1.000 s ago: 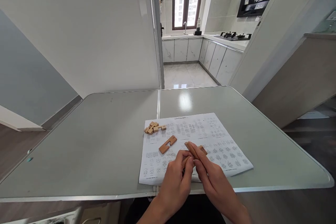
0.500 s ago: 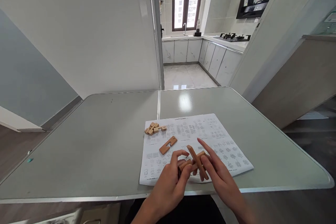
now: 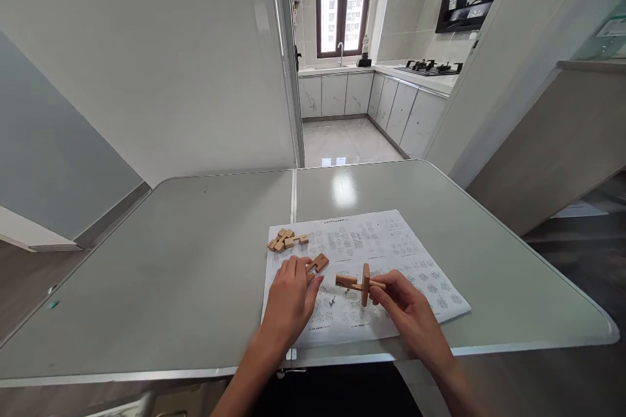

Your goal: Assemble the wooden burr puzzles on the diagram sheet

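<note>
My right hand (image 3: pixel 403 303) pinches the right end of joined wooden puzzle pieces, held above the printed sheet. One flat piece (image 3: pixel 366 285) stands upright across a longer notched piece (image 3: pixel 347 281) that points left. My left hand (image 3: pixel 292 290) reaches over a loose notched wooden piece (image 3: pixel 321 262) lying on the sheet. Its thumb and fingers are apart on either side of that piece, and the hand covers the piece's left part. Whether the fingertips touch it is hard to see.
The white sheet (image 3: pixel 376 238) with printed diagrams lies on the grey-green table (image 3: pixel 195 273). At its upper left corner rests a cluster of lighter wooden pieces (image 3: pixel 286 240). A small teal bit (image 3: pixel 53 305) is near the left table edge. Beyond the table is a kitchen.
My left hand has let go of the joined pieces and moved left to the loose notched piece. The joined pieces, now in my right hand alone, have turned so the crosspiece stands upright.
</note>
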The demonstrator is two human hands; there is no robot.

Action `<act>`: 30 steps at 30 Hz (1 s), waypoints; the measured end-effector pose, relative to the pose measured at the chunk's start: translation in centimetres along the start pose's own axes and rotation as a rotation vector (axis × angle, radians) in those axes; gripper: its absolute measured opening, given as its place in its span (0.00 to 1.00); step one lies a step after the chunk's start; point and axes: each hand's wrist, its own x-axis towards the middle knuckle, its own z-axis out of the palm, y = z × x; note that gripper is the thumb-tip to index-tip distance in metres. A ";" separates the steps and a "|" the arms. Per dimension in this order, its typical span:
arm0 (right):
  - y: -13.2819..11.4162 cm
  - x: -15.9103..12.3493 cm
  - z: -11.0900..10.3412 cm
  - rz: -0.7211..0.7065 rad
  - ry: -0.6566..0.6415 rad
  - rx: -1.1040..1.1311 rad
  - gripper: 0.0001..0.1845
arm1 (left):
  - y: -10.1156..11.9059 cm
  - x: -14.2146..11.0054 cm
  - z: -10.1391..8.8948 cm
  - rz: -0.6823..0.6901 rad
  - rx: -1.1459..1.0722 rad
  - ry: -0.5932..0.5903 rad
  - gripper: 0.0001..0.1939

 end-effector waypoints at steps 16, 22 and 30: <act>1.0 -1.0 0.9 -0.035 0.019 0.018 0.19 | -1.9 1.0 0.5 -0.099 0.086 -0.131 0.11; 1.5 -0.8 1.0 -0.075 0.038 0.003 0.18 | -1.6 1.5 -0.9 -0.184 0.145 -0.266 0.15; 1.8 -0.9 1.3 -0.107 0.006 -0.016 0.14 | 3.1 -0.4 -2.8 -0.220 -0.820 -0.387 0.25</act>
